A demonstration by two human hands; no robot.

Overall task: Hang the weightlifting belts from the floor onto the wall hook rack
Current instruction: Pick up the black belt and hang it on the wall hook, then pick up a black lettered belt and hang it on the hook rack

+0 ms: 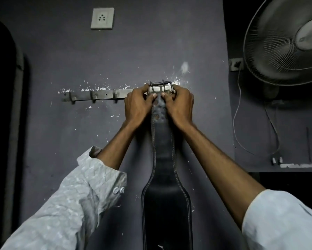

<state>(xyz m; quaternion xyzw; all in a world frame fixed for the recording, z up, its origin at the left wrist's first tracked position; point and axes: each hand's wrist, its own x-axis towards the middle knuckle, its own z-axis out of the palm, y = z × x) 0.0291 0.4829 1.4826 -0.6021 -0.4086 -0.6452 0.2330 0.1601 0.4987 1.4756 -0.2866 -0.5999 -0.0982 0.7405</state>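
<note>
Gripping the belt (165, 159) just under its buckle (160, 87) — left hand (138, 105), right hand (180, 105) — at the right end of the rack (97, 95); strap hanging down the wall (133, 51).

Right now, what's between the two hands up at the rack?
In the head view, the belt's narrow strap end and metal buckle sit between left hand and right hand.
</note>
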